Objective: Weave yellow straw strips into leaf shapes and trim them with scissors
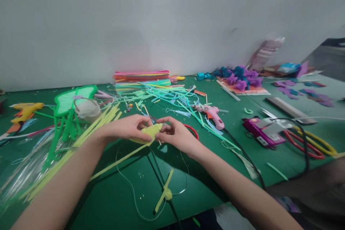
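Observation:
Near the middle of the head view, my left hand (132, 128) pinches a yellow fuzzy piece (149, 133) between thumb and fingers. My right hand (176, 134) meets it at the piece's right end, its fingers closed at the tip; a small pale stick pokes out below them. From the piece, a long yellow strip (118, 161) runs down to the left. Below my hands, a small yellow knot with crossing strips (167, 193) lies by a thin clear thread (133, 194).
Yellow strips (107, 115) and a green winged shape (77, 99) lie left. Farther back are coloured sticks (142, 76). To the right are a pink glue gun (214, 115), a black cord, a magenta device (260, 133) and scissors (304, 145). A yellow glue gun (25, 111) sits far left.

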The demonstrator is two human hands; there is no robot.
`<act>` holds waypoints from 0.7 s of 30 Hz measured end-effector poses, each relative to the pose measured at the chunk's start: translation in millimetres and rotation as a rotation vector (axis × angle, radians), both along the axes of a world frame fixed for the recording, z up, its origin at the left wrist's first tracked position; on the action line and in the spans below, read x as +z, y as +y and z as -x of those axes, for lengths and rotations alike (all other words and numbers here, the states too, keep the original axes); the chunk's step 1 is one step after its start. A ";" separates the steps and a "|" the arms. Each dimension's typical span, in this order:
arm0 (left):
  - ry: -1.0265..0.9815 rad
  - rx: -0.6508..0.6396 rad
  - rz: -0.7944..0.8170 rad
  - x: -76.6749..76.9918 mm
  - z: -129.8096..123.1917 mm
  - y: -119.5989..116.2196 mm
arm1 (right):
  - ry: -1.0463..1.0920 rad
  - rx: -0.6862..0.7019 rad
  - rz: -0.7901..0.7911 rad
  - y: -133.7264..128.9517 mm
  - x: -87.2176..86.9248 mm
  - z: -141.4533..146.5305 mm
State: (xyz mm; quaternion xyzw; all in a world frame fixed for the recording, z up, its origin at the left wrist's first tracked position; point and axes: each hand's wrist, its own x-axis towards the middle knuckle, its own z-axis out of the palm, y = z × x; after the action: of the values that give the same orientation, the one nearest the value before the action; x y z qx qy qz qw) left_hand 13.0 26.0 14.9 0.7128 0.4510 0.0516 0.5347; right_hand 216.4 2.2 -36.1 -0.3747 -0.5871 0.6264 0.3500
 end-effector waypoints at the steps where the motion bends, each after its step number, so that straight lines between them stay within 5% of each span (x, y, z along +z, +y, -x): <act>1: -0.017 0.004 0.029 0.3 0.5 -0.1 | 0.020 -0.003 0.021 0.3 0.1 0.4; 21: 0.015 0.004 -0.005 -2.0 -3.2 -1.7 | 0.049 -0.035 0.096 4.2 3.1 -0.8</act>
State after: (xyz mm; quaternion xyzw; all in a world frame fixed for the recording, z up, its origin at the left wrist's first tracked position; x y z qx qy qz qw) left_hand 16.2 24.3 12.9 0.7135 0.4563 0.0482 0.5294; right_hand 217.2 6.4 -33.0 -0.3859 -0.5408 0.6568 0.3567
